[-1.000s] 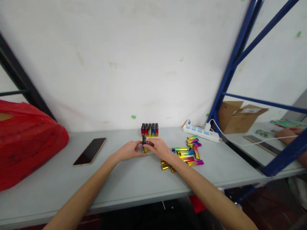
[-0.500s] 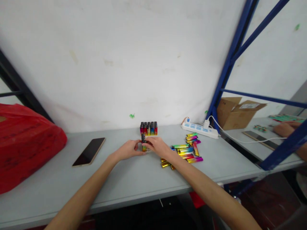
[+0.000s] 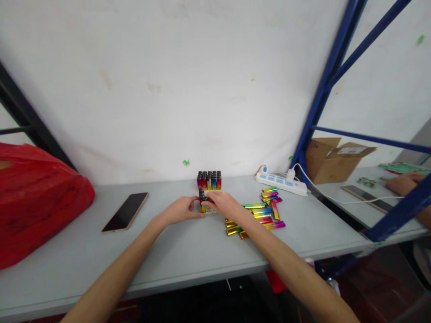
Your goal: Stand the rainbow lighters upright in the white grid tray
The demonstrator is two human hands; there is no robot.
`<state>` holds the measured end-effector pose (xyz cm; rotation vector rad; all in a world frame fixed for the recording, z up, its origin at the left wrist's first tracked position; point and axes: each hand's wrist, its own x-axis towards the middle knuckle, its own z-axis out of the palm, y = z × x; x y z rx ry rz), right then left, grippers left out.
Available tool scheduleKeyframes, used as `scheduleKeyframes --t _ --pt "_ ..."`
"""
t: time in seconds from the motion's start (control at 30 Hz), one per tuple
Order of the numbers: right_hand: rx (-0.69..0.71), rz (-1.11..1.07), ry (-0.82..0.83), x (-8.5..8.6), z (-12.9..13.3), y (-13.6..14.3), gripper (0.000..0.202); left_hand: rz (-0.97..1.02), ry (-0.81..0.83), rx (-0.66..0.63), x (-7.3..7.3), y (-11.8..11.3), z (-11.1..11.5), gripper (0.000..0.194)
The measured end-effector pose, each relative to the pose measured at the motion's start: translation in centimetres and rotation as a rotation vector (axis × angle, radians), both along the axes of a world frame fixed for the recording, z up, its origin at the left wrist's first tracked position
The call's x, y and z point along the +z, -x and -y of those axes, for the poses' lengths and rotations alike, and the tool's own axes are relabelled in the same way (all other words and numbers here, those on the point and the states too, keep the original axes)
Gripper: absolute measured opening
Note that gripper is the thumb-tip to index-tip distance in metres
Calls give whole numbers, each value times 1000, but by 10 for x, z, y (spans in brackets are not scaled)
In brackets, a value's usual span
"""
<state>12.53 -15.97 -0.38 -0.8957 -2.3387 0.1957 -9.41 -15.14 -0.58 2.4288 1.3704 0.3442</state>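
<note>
A short row of lighters [image 3: 202, 204] with black tops and shiny rainbow bodies stands on the table between my hands. My left hand [image 3: 182, 208] is closed around the row's left side, thumb in front and fingers behind. From the right, my right hand [image 3: 220, 203] pinches a lighter by its black top; its body is largely hidden by the fingers. Just behind, a tight block of upright lighters [image 3: 209, 181] stands near the wall. Right of my right hand lies a loose pile of shiny multicoloured lighters [image 3: 261, 211], partly covered by my forearm; their tops are hard to make out.
A phone [image 3: 125, 212] lies on the left of the grey table [image 3: 175, 255], beside a red plastic bag [image 3: 40, 202]. At the back right are a white power strip [image 3: 281, 183] and blue frame [image 3: 311, 107]. Beyond it are a cardboard box [image 3: 332, 159] and another person's hand [image 3: 404, 183].
My right hand's fingers have shifted slightly at the black tops of the row. My left hand stays in place, and the view has moved a little.
</note>
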Motion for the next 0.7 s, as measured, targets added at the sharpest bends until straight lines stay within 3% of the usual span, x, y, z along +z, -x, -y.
scheduleKeyframes --t 0.3,0.47,0.57,0.7 --pt "-53 67 -4 0 3 4 23 12 -8 -11 0 0 1 62" --pt "-127 94 -47 1 5 7 35 19 4 -30 2 0 1 59" --pt "-101 64 -32 5 1 -12 37 7 3 -23 1 0 1 62" --pt "-85 111 67 8 -8 -53 22 2 43 -42 1 2 -2 56"
